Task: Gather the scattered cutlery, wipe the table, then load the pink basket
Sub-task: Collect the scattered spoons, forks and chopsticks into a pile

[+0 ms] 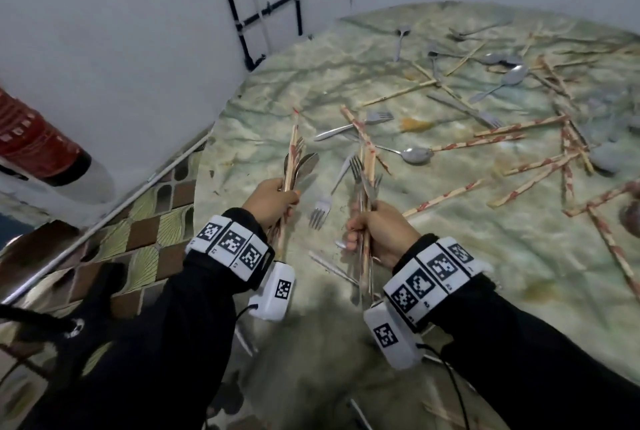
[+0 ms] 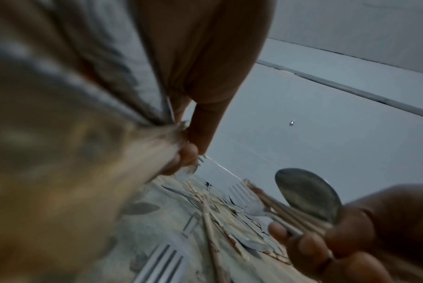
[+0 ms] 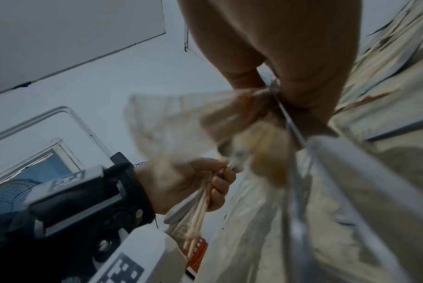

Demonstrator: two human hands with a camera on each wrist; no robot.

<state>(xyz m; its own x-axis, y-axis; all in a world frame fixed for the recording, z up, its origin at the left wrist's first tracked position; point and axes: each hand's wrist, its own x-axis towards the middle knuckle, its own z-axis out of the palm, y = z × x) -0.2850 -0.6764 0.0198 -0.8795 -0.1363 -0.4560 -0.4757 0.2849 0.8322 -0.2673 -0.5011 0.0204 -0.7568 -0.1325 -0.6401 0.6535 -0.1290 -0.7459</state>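
Note:
Over the near left part of the round marble-patterned table [image 1: 450, 256], my left hand [image 1: 285, 195] grips a bundle of spoons and red-patterned chopsticks [image 1: 298, 159], held upright. My right hand [image 1: 360, 228] grips a second bundle of forks and chopsticks [image 1: 365, 173]; the left wrist view shows a spoon [image 2: 307, 193] in it too. A loose fork [image 1: 322, 207] lies between the hands. Further out lie a spoon [image 1: 415, 154], another fork [image 1: 349, 128] and several chopsticks [image 1: 498, 128]. Both wrist views are blurred close up. No pink basket is in view.
An orange smear [image 1: 415, 124] and smaller stains mark the tabletop. The table's left edge [image 1: 211, 166] drops to a tiled floor [image 1: 138, 221]. A red and black cylinder [image 1: 38, 142] stands at the far left. Black pipes [image 1: 266, 10] run along the white wall.

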